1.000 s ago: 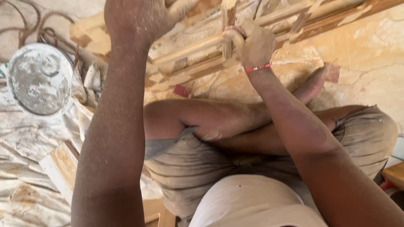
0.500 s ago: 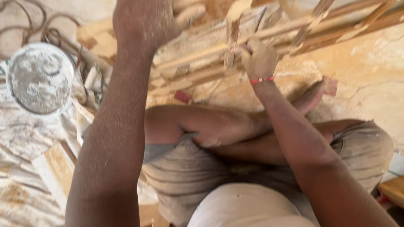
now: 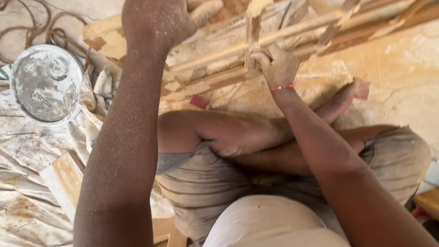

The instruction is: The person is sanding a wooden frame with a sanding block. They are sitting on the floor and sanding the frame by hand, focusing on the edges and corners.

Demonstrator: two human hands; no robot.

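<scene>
Right hand (image 3: 278, 66) has its fingers curled tight around the short upright wooden piece (image 3: 252, 34), just above the long slats (image 3: 292, 32). Left hand (image 3: 157, 20) is closed into a fist; can't tell on what. Wood looks light, stiff and dusty, so gripping low near the joint seems best.

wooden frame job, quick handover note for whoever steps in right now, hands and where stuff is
Left hand: raised, dusty, resting on the wooden frame.
Right hand: closed around a short upright slat of that frame.
Frame lies on the dusty floor ahead of the crossed legs; white lidded bucket at the left, loose board beside the knee.
Done and left: cannot tell from the head view.
</scene>
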